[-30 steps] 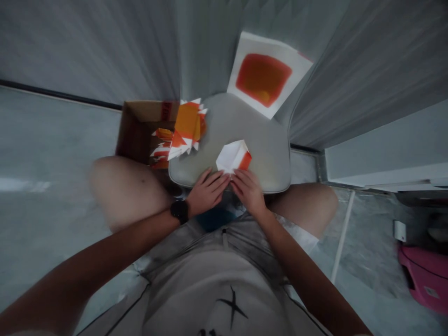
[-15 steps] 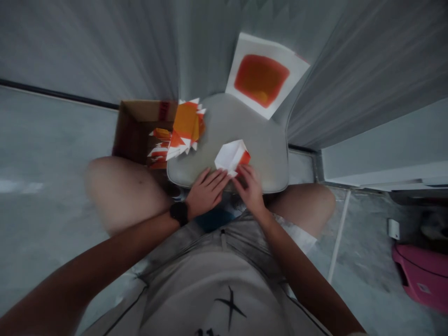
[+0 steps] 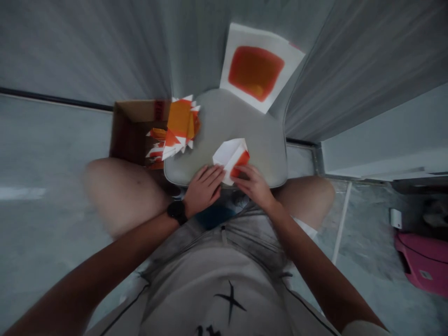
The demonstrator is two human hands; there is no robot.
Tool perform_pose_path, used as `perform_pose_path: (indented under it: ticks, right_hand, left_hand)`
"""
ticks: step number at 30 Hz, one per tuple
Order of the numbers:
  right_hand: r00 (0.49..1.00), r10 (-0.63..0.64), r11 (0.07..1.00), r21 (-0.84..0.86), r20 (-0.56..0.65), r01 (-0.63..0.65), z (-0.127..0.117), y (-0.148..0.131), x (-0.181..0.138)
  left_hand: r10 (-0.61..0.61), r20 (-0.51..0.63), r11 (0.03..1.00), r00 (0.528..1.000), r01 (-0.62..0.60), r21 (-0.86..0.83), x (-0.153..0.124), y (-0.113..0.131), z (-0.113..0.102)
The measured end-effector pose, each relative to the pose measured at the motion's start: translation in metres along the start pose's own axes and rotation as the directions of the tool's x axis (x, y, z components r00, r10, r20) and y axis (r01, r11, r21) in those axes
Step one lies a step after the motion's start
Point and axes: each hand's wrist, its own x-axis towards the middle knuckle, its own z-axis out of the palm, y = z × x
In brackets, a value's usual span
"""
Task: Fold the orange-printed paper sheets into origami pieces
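Folded white origami paper (image 3: 230,160), one corner orange-red

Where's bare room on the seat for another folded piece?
The grey seat cushion is bare between the folded paper and the orange-printed sheet behind it, right of the folded stack. Crowded: near edge at the left hand and right hand, and far left, where the stack overhangs the cardboard box.

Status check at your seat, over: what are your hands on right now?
Right hand on folded white-and-orange paper; left hand at its edge. Paper on grey seat. Pile of folded papers farther along, over cardboard box.
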Motion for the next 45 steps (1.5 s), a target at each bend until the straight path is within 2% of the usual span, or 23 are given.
perform_pose_path:
  ticks: [3,7,10,17,20,23,26,29,34,38,41,45]
  right_hand:
    - [0.996,-0.039,0.997,-0.066,0.086,0.044,-0.002,-0.003,0.001]
    - [0.995,-0.073,0.992,-0.096,0.074,0.08,0.005,-0.009,0.004]
    - [0.994,-0.093,0.992,-0.082,0.05,0.097,0.013,-0.016,0.006]
    - [0.999,-0.033,0.997,-0.07,0.031,0.036,0.028,-0.025,0.004]
    - [1.0,-0.028,0.999,-0.04,-0.005,0.028,0.033,-0.025,0.003]
    - [0.994,-0.013,1.0,-0.008,-0.106,0.012,0.04,-0.025,0.006]
    - [0.977,0.087,0.995,0.059,-0.193,-0.077,0.045,-0.024,0.013]
    - [0.958,0.205,0.973,0.146,-0.203,-0.177,0.047,-0.023,0.018]
    - [0.937,0.274,0.955,0.176,-0.218,-0.239,0.047,-0.025,0.025]
    - [0.899,0.339,0.939,0.166,-0.278,-0.302,0.051,-0.03,0.03]
    - [0.875,0.356,0.935,0.139,-0.328,-0.328,0.055,-0.034,0.032]
    - [0.856,0.353,0.935,0.121,-0.378,-0.333,0.059,-0.037,0.033]
  left_hand:
    - [-0.012,-0.019,1.0,1.0,0.012,-0.01,-0.002,0.001,-0.001]
    - [-0.081,-0.09,0.997,0.993,0.08,-0.016,-0.009,-0.001,-0.006]
    - [-0.033,-0.044,0.999,0.999,0.031,-0.033,-0.014,-0.006,-0.009]
    - [0.0,0.108,1.0,0.994,-0.001,0.007,-0.017,-0.006,-0.015]
    - [-0.019,0.062,1.0,0.998,0.019,-0.003,-0.017,-0.003,-0.015]
    - [-0.069,-0.022,0.997,0.997,0.069,-0.037,-0.016,-0.001,-0.013]
    - [-0.111,-0.093,0.991,0.989,0.103,-0.086,-0.012,-0.001,-0.011]
    - [-0.137,-0.125,0.984,0.983,0.121,-0.13,-0.008,-0.002,-0.01]
    - [-0.242,-0.177,0.961,0.954,0.211,-0.179,-0.001,0.001,-0.007]
    - [-0.279,-0.213,0.956,0.936,0.251,-0.151,0.001,0.002,-0.003]
    - [-0.222,-0.228,0.974,0.948,0.205,-0.095,0.001,-0.002,-0.002]
    - [-0.057,-0.22,0.997,0.974,0.046,-0.056,-0.004,-0.005,0.001]
